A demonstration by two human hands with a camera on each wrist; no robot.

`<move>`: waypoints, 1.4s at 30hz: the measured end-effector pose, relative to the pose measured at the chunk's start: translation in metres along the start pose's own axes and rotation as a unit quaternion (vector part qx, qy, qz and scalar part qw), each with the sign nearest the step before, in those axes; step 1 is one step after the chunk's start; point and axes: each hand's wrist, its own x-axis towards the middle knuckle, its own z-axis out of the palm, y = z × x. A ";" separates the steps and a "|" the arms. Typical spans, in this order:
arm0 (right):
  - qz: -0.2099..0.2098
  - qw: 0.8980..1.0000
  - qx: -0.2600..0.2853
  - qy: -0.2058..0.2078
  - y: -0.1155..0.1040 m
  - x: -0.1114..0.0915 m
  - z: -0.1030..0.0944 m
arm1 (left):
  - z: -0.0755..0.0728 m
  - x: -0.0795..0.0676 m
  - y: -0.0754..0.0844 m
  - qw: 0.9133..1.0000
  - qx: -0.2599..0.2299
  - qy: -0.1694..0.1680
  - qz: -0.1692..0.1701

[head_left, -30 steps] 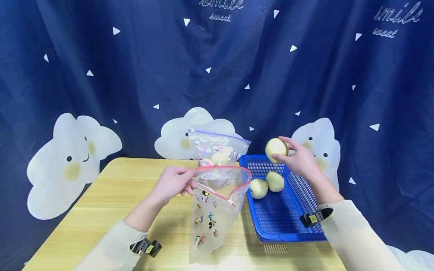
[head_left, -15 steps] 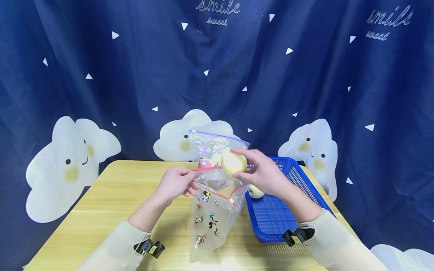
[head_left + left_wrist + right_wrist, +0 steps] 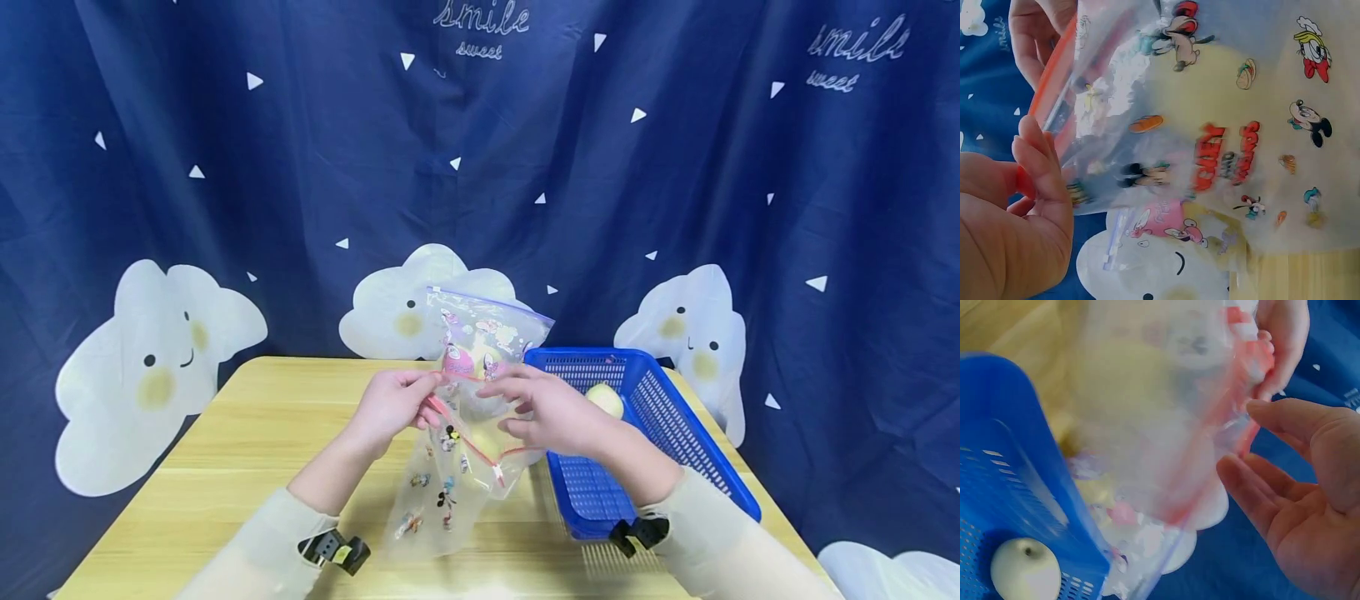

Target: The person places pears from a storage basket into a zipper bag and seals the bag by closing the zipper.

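My left hand (image 3: 393, 408) pinches the red zip edge of a clear zip bag (image 3: 423, 508) printed with cartoon figures. The bag hangs upright with its mouth towards the top. A yellowish pear (image 3: 1204, 94) shows through the film inside it. At the mouth's right side is my right hand (image 3: 558, 412), its fingers spread and holding nothing. In the right wrist view, its fingertips (image 3: 1232, 469) lie right by the red edge. A pale pear (image 3: 1025, 572) sits in the blue basket (image 3: 731, 479) to the right.
Behind the held bag stands a second zip bag (image 3: 491, 321) with a purple zip, pink and yellow shapes showing in it. All of this is on a wooden table (image 3: 247, 442). A dark blue curtain (image 3: 315, 150) with clouds hangs behind.
My right hand has carried a pear left from over the basket to the bag's mouth and let it go inside. The bag's lower end has swung left; my left hand keeps its grip.
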 end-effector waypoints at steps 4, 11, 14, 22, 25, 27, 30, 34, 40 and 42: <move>0.020 0.997 0.009 0.073 0.013 0.001 -0.017 | -0.003 0.000 0.000 1.000 -0.014 0.008 -0.005; 0.168 0.981 0.015 0.097 0.073 -0.001 -0.043 | -0.010 -0.003 -0.001 1.000 -0.010 0.021 -0.005; 0.222 0.972 0.014 0.079 0.104 -0.002 -0.042 | -0.012 -0.003 -0.003 1.000 -0.006 0.022 -0.005; 0.309 0.950 -0.006 0.042 0.154 -0.001 -0.036 | -0.014 -0.001 -0.005 0.999 -0.006 0.027 -0.017; 0.318 0.947 -0.018 0.032 0.167 -0.002 -0.032 | -0.014 0.000 -0.005 0.999 -0.007 0.026 -0.019; 0.320 0.947 -0.031 0.020 0.175 -0.003 -0.029 | -0.014 0.001 -0.005 0.999 -0.010 0.024 -0.020; 0.345 0.938 -0.025 -0.003 0.182 -0.007 -0.024 | -0.015 0.000 -0.004 0.999 -0.013 0.022 -0.019; 0.394 0.917 0.034 -0.040 0.188 -0.011 -0.017 | -0.015 -0.002 -0.003 1.000 -0.012 0.019 -0.016; 0.425 0.899 0.086 -0.060 0.190 -0.016 -0.007 | -0.016 -0.003 -0.005 1.000 -0.013 0.015 -0.009; 0.422 0.901 0.083 -0.055 0.191 -0.016 -0.005 | -0.016 -0.003 -0.006 1.000 -0.014 0.014 -0.008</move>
